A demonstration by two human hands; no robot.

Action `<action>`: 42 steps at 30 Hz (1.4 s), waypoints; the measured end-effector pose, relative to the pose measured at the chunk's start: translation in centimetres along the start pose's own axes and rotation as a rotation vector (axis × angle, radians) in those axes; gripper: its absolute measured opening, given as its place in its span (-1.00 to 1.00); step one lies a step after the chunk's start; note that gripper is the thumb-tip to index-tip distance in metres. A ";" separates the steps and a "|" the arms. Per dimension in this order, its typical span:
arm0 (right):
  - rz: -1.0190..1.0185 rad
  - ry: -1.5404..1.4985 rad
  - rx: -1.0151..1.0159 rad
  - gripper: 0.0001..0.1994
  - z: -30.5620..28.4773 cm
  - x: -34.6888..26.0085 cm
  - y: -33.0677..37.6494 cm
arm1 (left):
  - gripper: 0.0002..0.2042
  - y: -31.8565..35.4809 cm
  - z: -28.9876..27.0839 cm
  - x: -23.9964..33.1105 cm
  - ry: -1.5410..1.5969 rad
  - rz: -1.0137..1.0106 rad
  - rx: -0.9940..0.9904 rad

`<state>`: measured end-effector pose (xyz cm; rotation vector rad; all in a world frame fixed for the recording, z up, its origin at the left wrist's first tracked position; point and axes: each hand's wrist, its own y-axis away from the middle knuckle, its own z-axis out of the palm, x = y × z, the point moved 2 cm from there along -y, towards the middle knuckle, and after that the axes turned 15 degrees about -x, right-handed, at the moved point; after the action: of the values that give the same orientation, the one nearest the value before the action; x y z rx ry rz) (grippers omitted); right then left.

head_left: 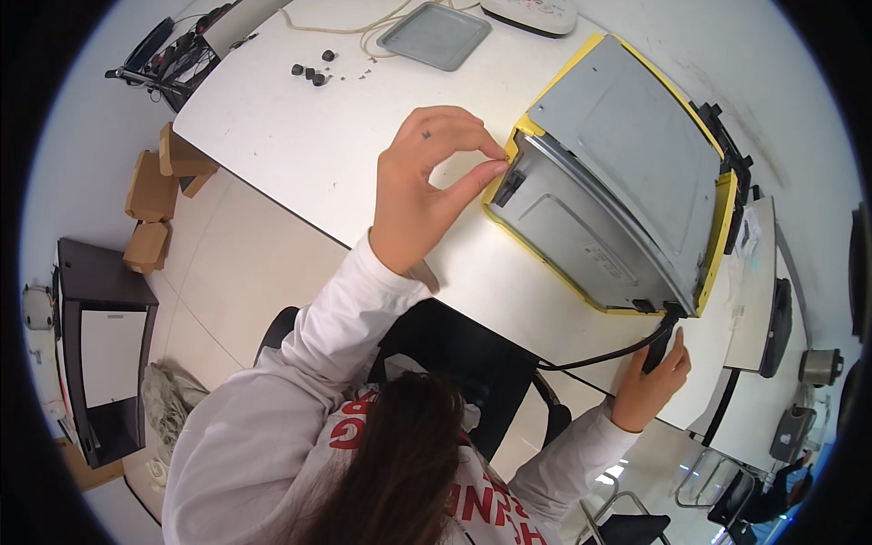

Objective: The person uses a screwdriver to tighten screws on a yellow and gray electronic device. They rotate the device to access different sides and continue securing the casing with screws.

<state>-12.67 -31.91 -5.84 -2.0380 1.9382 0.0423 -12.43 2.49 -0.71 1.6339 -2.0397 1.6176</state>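
Note:
A boxy appliance with grey metal panels (pixel 627 136) and a yellow rim (pixel 536 257) rests tilted on the white table, its kind unclear. At its left corner, the thumb and forefinger of my left hand (pixel 427 177) pinch close together by the yellow rim; whether anything small is between them cannot be made out. Below the right corner, my right hand (pixel 652 381) is closed around a dark elongated thing (pixel 658 350), partly hidden by the fingers. A black power cord (pixel 604 359) runs from that corner, past this hand, toward the table's near edge.
A grey tray (pixel 436 36) lies at the back of the white table (pixel 300 127), with several black knobs (pixel 318 79) and tiny loose parts to its left. A pale cable (pixel 336 29) trails behind them. Cardboard boxes (pixel 152 186) stand on the floor at left; a black chair (pixel 454 363) is near me.

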 end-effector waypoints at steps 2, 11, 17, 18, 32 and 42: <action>-0.059 0.004 0.082 -0.51 -0.9 -0.7 -0.2 | -0.84 -0.4 -0.4 -0.3 0.038 0.006 -0.063; -0.540 -0.921 0.176 -0.39 -3.1 -8.9 -3.8 | -0.84 -2.0 -1.1 -0.8 -0.050 0.209 -0.199; -0.534 -0.716 0.137 -0.44 -3.6 -9.5 -4.2 | -0.84 -0.4 0.3 0.1 0.011 -0.020 -0.103; -0.522 -0.722 0.138 -0.45 -3.6 -9.6 -4.1 | -0.85 -0.2 0.5 0.0 0.085 -0.065 -0.088; -0.501 -0.741 0.146 -0.49 -3.4 -10.1 -3.9 | -0.86 -0.1 0.4 1.9 -0.621 0.077 -0.066; -0.464 -0.729 0.131 -0.47 -3.5 -10.1 -3.7 | -0.89 -0.1 1.4 1.6 -0.690 0.024 -0.097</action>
<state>-10.54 -23.00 0.72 -1.9514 0.9908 0.4625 -12.30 0.39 -0.31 2.3663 -2.3600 1.0056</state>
